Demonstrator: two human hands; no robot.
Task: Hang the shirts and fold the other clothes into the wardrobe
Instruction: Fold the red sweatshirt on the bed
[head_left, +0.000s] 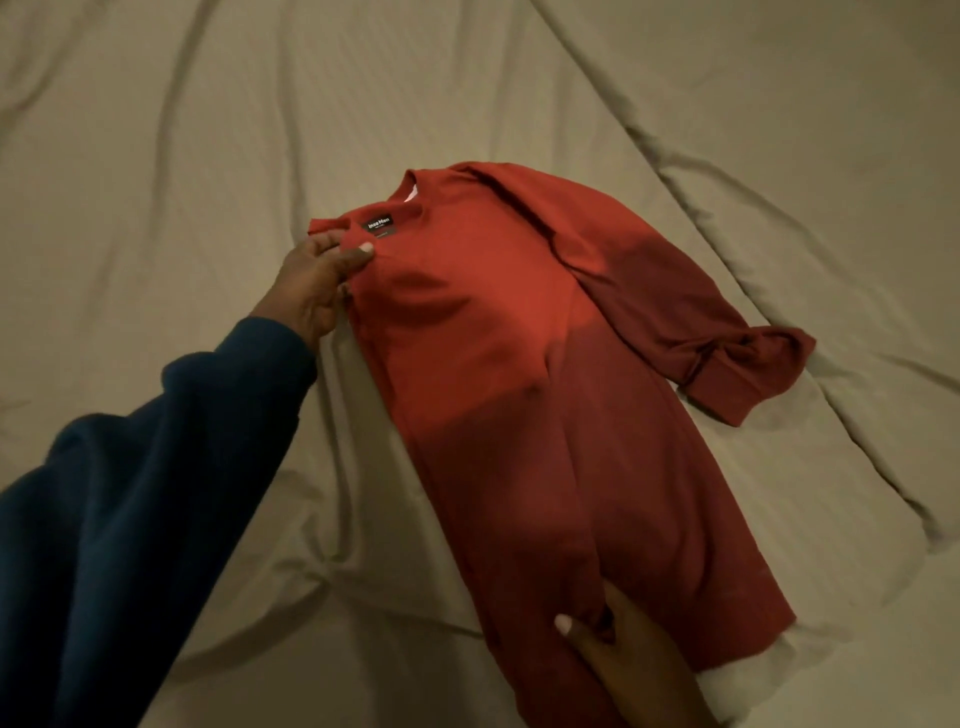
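The red long-sleeved knit sweater (524, 374) lies on the beige bedsheet (182, 156); soft, light, floppy; left hand (317, 280) pinches its shoulder, right hand (618, 649) pinches the hem; hold those folded-edge ends

The sweater (519, 364) I'm handling is brick red, plain, darker where shadow falls across its lower half. At its collar, toward 11 o'clock, sits a black label (378, 224) with white lettering. My sleeve (156, 467) is dark navy blue. The bed sheet (208, 130) is plain beige.
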